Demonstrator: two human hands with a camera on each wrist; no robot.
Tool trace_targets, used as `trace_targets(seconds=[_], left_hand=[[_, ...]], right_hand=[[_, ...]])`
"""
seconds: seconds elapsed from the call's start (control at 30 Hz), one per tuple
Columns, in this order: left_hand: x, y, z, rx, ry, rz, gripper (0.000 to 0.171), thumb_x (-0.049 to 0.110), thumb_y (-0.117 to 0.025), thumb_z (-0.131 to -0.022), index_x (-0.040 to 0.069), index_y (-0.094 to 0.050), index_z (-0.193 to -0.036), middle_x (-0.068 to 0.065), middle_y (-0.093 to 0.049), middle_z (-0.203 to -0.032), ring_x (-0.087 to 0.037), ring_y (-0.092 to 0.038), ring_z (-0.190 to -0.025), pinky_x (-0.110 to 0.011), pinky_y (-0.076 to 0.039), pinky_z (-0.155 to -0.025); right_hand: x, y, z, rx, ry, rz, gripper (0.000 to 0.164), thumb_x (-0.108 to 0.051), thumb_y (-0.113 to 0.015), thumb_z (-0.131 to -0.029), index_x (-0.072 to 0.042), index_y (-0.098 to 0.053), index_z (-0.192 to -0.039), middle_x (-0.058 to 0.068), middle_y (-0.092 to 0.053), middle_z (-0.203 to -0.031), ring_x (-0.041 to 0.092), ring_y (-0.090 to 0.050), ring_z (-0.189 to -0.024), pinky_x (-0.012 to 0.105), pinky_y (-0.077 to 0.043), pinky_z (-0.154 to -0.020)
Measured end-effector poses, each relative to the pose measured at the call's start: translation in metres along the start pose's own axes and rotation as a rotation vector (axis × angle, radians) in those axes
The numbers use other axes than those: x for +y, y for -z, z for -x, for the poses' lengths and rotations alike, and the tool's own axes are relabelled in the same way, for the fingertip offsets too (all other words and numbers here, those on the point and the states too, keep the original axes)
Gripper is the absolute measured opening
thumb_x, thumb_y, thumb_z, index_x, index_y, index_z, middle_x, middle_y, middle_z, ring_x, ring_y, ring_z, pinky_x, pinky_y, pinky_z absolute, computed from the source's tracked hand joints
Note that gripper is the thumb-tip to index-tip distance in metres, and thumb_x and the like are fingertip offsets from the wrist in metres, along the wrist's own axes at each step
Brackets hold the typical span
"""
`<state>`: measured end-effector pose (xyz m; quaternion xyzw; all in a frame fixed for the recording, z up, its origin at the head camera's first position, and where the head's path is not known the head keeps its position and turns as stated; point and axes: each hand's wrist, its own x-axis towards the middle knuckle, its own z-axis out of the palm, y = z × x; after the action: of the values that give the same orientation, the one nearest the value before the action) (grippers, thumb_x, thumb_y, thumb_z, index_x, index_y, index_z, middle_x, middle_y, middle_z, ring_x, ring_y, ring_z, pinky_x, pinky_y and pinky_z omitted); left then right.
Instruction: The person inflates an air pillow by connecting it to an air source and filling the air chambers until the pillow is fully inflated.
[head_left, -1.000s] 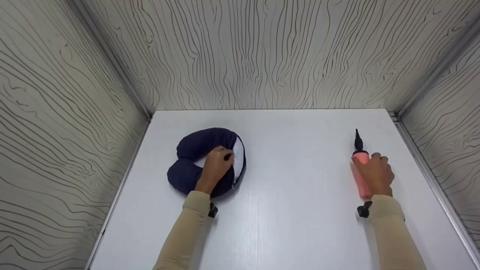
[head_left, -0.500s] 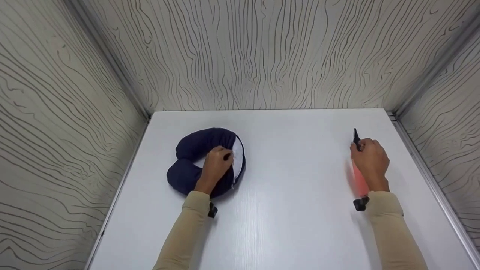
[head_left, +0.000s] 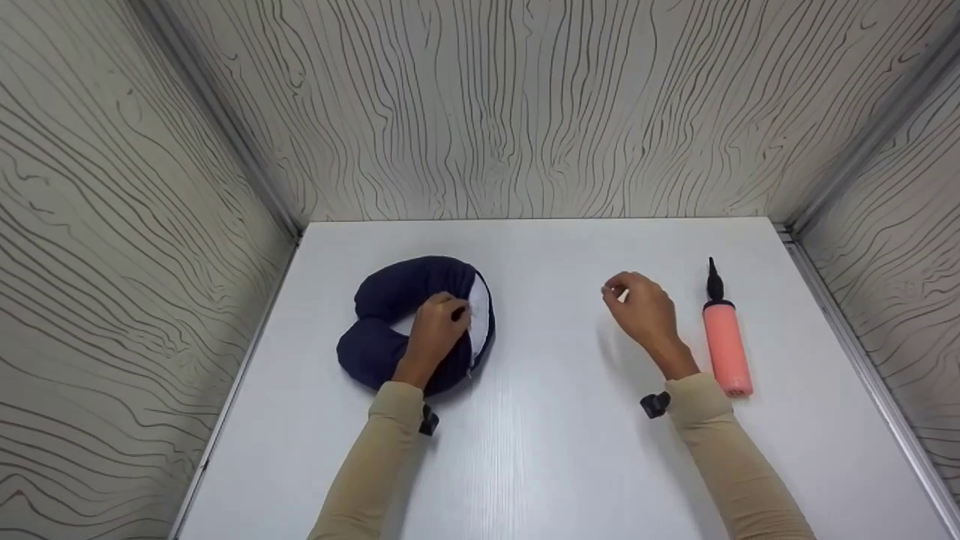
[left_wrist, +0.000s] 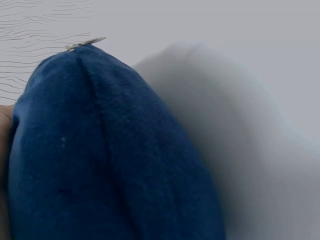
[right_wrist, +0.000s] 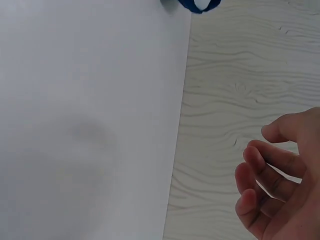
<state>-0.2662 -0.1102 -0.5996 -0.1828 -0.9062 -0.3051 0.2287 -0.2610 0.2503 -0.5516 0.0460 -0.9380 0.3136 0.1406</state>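
A navy U-shaped neck pillow (head_left: 397, 285) lies on the left half of the table. Along its right side the zip opening gapes, and a white inner part (head_left: 479, 322) shows. My left hand (head_left: 432, 337) pinches the cover beside that opening. Blue fabric (left_wrist: 110, 150) fills much of the left wrist view, with a metal zip pull (left_wrist: 87, 44) at its top; most of the left hand is hidden there. Between pillow and pump, my right hand (head_left: 643, 311) is over the table, fingers loosely bent, holding nothing. A pink hand pump (head_left: 726, 349) with a black nozzle lies to its right.
The white table (head_left: 555, 420) is enclosed by wood-patterned panels (head_left: 525, 112) at the back and both sides. Metal rails (head_left: 874, 382) run along its side edges. Each wrist carries a small black camera (head_left: 655, 405).
My right hand has left the pump, passing its nozzle, and moved left. The pump stays on the table. My left hand keeps its pinch on the pillow.
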Motion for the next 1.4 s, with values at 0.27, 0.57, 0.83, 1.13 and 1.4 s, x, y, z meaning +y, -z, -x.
trace_targets(seconds=[0.27, 0.57, 0.83, 1.13, 1.4], left_hand=[[0.004, -0.001, -0.002, -0.014, -0.01, 0.017, 0.009, 0.007, -0.079, -0.094, 0.001, -0.083, -0.099, -0.014, -0.076, -0.096, -0.026, -0.075, -0.089, -0.038, -0.065, -0.079], [0.003, -0.002, -0.003, -0.022, 0.015, 0.027, 0.01, 0.008, -0.078, -0.096, 0.001, -0.083, -0.101, -0.014, -0.076, -0.097, -0.027, -0.074, -0.088, -0.038, -0.065, -0.078], [0.005, -0.005, -0.003, -0.041, 0.018, 0.017, 0.01, 0.008, -0.077, -0.096, 0.001, -0.083, -0.1, -0.013, -0.075, -0.095, -0.025, -0.074, -0.087, -0.037, -0.064, -0.078], [0.005, -0.006, -0.003, -0.029, -0.006, 0.002, 0.008, 0.006, -0.078, -0.096, 0.001, -0.083, -0.1, -0.013, -0.074, -0.094, -0.025, -0.073, -0.086, -0.037, -0.064, -0.078], [0.006, -0.007, -0.003, -0.033, -0.015, 0.002, 0.009, 0.006, -0.077, -0.095, -0.001, -0.082, -0.1, -0.014, -0.074, -0.094, -0.026, -0.074, -0.086, -0.037, -0.064, -0.078]], right_hand=[[-0.043, -0.039, -0.003, -0.113, 0.064, -0.052, 0.015, -0.019, -0.07, -0.101, -0.008, -0.078, -0.108, 0.007, -0.076, -0.096, 0.022, -0.066, -0.08, 0.033, -0.051, -0.067], [-0.078, -0.082, -0.011, -0.189, 0.127, -0.115, 0.013, -0.019, -0.071, -0.101, -0.01, -0.079, -0.106, 0.005, -0.077, -0.098, 0.019, -0.067, -0.08, 0.038, -0.056, -0.071], [-0.099, -0.106, -0.017, -0.265, 0.111, -0.145, 0.018, -0.026, -0.07, -0.103, -0.012, -0.077, -0.113, 0.006, -0.076, -0.104, 0.021, -0.069, -0.085, 0.042, -0.058, -0.076], [-0.109, -0.117, -0.016, -0.337, 0.087, -0.179, 0.028, -0.033, -0.063, -0.108, -0.012, -0.074, -0.122, 0.008, -0.076, -0.116, 0.025, -0.07, -0.097, 0.046, -0.059, -0.084], [-0.113, -0.122, -0.015, -0.331, 0.117, -0.265, 0.022, -0.028, -0.061, -0.11, -0.012, -0.076, -0.115, 0.004, -0.077, -0.107, 0.015, -0.068, -0.079, 0.035, -0.057, -0.072]])
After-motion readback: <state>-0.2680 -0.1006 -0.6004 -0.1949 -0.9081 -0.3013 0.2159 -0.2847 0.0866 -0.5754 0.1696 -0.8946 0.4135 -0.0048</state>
